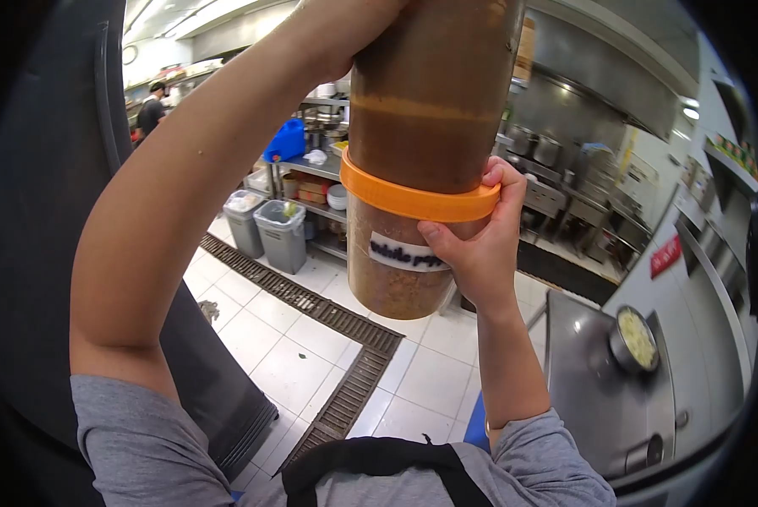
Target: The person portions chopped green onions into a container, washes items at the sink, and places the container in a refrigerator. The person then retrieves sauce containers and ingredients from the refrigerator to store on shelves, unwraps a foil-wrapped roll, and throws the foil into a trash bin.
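Well, here are two tubs, one above the other, filling the upper middle of the frame: the upper tub [434, 101] runs out past the top edge, and the lower tub [396, 291] sits directly beneath it. Their shared long axis is close to upright, leaning a touch, top end towards the right of the frame, rounded base down and slightly left.

Look at the surfaces: both tubs are round-sided and see-through, the upper one showing smooth brown contents with a paler band across, the lower one a grainy, tan-brown mass. Between them comes the orange lid [417, 199], a thick, ridged ring, and below it a white label [403, 253] with dark, blurred handwriting.

And the right hand [480, 249] has a firm, wide hold on the lower tub at the lid, thumb across the front, fingers curled round the right side. Up at the top, the left hand [354, 34] is against the upper tub, but the frame cuts it off, so how wide its grip is, I cannot tell. Down at the lower right, a round metal bowl [634, 340] of pale, chunky food rests on a shiny steel counter [578, 372].
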Demonstrator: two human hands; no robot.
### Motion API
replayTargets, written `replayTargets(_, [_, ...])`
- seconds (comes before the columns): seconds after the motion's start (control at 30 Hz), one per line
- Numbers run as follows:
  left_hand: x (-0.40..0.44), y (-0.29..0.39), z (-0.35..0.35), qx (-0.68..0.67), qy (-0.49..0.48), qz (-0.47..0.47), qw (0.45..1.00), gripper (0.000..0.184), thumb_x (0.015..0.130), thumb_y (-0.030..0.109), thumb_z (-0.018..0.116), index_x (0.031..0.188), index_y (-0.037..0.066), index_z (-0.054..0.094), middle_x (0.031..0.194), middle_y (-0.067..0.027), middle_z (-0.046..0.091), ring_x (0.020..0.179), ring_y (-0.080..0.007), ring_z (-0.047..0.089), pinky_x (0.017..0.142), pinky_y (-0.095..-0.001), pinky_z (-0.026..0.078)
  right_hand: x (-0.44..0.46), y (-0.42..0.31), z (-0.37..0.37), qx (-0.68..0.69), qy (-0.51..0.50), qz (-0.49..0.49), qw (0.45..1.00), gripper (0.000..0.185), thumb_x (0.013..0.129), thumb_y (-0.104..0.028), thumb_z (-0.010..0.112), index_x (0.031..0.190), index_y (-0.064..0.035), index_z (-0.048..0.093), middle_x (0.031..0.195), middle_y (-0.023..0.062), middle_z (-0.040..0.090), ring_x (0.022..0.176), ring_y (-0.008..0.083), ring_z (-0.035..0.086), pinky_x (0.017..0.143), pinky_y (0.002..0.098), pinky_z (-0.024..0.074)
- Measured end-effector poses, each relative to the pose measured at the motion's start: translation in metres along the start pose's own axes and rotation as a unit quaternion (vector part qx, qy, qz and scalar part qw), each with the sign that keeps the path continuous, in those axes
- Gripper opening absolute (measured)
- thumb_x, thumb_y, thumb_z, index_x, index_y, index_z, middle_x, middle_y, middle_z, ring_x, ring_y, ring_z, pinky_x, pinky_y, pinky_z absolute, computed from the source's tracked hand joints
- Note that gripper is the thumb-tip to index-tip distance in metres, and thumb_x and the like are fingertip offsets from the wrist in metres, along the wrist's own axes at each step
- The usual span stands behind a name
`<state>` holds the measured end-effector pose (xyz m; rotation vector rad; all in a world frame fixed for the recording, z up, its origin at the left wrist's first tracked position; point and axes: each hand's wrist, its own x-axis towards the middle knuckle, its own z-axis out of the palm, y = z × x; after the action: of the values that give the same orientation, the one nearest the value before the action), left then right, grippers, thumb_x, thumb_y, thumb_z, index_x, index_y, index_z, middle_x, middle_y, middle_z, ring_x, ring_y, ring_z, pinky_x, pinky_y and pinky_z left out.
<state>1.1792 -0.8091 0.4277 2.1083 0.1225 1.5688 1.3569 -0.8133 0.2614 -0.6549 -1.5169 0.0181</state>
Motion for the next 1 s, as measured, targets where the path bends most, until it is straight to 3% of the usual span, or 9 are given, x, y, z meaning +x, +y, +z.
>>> replayTargets(0.1, [0.003, -0.040, -0.018, 0.049, 0.018, -0.064, 0.997, 0.099, 0.079, 0.059, 0.071, 0.136, -0.003, 0.021, 0.129, -0.0299, 0.043, 0.121, -0.0370, 0.051, 0.095, -0.0509, 0.050, 0.021, 0.061, 0.027, 0.044, -0.018, 0.013, 0.999, 0.076, 0.063, -0.022, 0.088, 0.112, -0.0101, 0.032, 0.115, 0.0091, 0.038, 0.110, 0.0204, 0.044, 0.099, 0.0348, 0.0401])
replayTargets(0.2, [0.020, -0.108, -0.053, 0.064, -0.026, -0.076, 0.995, 0.098, 0.078, 0.059, 0.072, 0.135, -0.003, 0.023, 0.127, -0.0295, 0.045, 0.119, -0.0364, 0.053, 0.093, -0.0469, 0.052, 0.043, 0.132, 0.066, 0.085, -0.028, 0.015, 0.996, 0.075, 0.062, -0.021, 0.088, 0.112, -0.0096, 0.033, 0.115, 0.0091, 0.038, 0.109, 0.0203, 0.044, 0.098, 0.0339, 0.0401])
replayTargets(0.3, [0.033, -0.181, -0.069, 0.106, 0.055, -0.056, 0.991, 0.097, 0.078, 0.061, 0.070, 0.135, -0.003, 0.024, 0.125, -0.0289, 0.047, 0.117, -0.0354, 0.055, 0.092, -0.0453, 0.053, 0.054, 0.204, 0.111, 0.086, -0.031, -0.002, 0.996, 0.074, 0.061, -0.021, 0.088, 0.111, -0.0091, 0.034, 0.114, 0.0091, 0.038, 0.108, 0.0201, 0.044, 0.098, 0.0333, 0.0399])
replayTargets(0.37, [0.049, -0.225, -0.099, 0.112, 0.077, -0.048, 0.990, 0.099, 0.077, 0.062, 0.070, 0.136, -0.003, 0.024, 0.124, -0.0286, 0.048, 0.115, -0.0348, 0.056, 0.090, -0.0444, 0.053, 0.086, 0.246, 0.143, 0.083, -0.041, -0.033, 0.995, 0.074, 0.061, -0.020, 0.088, 0.111, -0.0090, 0.035, 0.113, 0.0091, 0.039, 0.108, 0.0201, 0.044, 0.098, 0.0331, 0.0398])
replayTargets(0.43, [0.061, -0.264, -0.130, 0.132, 0.090, -0.067, 0.985, 0.102, 0.076, 0.064, 0.071, 0.136, -0.003, 0.023, 0.123, -0.0282, 0.048, 0.115, -0.0346, 0.056, 0.091, -0.0441, 0.053, 0.098, 0.284, 0.178, 0.146, -0.047, 0.020, 0.988, 0.074, 0.061, -0.021, 0.087, 0.112, -0.0086, 0.035, 0.112, 0.0087, 0.039, 0.107, 0.0200, 0.044, 0.097, 0.0326, 0.0395])
replayTargets(0.63, [0.095, -0.377, -0.227, 0.179, 0.081, -0.098, 0.976, 0.108, 0.071, 0.066, 0.073, 0.137, -0.003, 0.022, 0.125, -0.0287, 0.046, 0.118, -0.0354, 0.054, 0.096, -0.0449, 0.049, 0.152, 0.391, 0.274, 0.167, -0.074, 0.024, 0.983, 0.075, 0.061, -0.024, 0.087, 0.113, -0.0084, 0.036, 0.113, 0.0080, 0.039, 0.108, 0.0201, 0.044, 0.096, 0.0322, 0.0395])
replayTargets(0.7, [0.102, -0.414, -0.261, 0.187, 0.064, -0.083, 0.977, 0.109, 0.071, 0.066, 0.073, 0.137, -0.003, 0.022, 0.126, -0.0290, 0.045, 0.119, -0.0356, 0.053, 0.097, -0.0450, 0.048, 0.171, 0.430, 0.316, 0.169, -0.084, 0.007, 0.982, 0.075, 0.061, -0.024, 0.088, 0.113, -0.0086, 0.036, 0.113, 0.0080, 0.039, 0.108, 0.0201, 0.044, 0.097, 0.0325, 0.0394])
replayTargets(0.9, [0.101, -0.500, -0.343, 0.307, 0.175, -0.123, 0.927, 0.107, 0.071, 0.066, 0.073, 0.136, -0.003, 0.023, 0.125, -0.0282, 0.046, 0.122, -0.0347, 0.050, 0.098, -0.0429, 0.048, 0.211, 0.530, 0.457, 0.319, -0.132, 0.011, 0.938, 0.077, 0.059, -0.023, 0.088, 0.112, -0.0086, 0.035, 0.114, 0.0079, 0.039, 0.109, 0.0203, 0.044, 0.097, 0.0336, 0.0390])
replayTargets(1.0, [0.106, -0.544, -0.415, 0.313, 0.119, -0.070, 0.940, 0.107, 0.072, 0.066, 0.073, 0.136, -0.003, 0.024, 0.125, -0.0277, 0.047, 0.121, -0.0345, 0.051, 0.098, -0.0430, 0.048, 0.235, 0.573, 0.528, 0.359, -0.183, -0.011, 0.915, 0.072, 0.067, -0.020, 0.086, 0.117, -0.0096, 0.036, 0.119, 0.0044, 0.038, 0.117, 0.0171, 0.040, 0.105, 0.0312, 0.0311])
